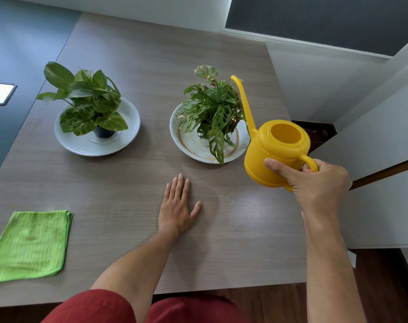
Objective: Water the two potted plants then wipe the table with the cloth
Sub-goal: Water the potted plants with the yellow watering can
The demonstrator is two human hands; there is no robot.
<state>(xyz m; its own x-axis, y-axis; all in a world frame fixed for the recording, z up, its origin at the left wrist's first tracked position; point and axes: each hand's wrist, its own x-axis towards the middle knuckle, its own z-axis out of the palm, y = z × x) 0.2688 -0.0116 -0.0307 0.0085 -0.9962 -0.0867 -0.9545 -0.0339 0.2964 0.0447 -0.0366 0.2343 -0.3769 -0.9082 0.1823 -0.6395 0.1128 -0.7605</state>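
Right hand (319, 180) grip clamped on the watering can (275, 152), spout angled up-left over the right plant (214, 108); left hand (177, 206) flat, fingers apart.

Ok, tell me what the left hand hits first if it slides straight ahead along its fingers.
Probably the near rim of the right saucer, under the holey-leaf plant. The left hand lies flat on the table, fingers pointing slightly right; bare wood lies between.

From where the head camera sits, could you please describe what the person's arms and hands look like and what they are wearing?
Both forearms are bare, with no sleeves in view. The left hand and right hand wear no gloves, and no rings, watch or bracelets are visible. The fingernails are short and unpainted. Dark red clothing covers the lap at the bottom edge of the view.
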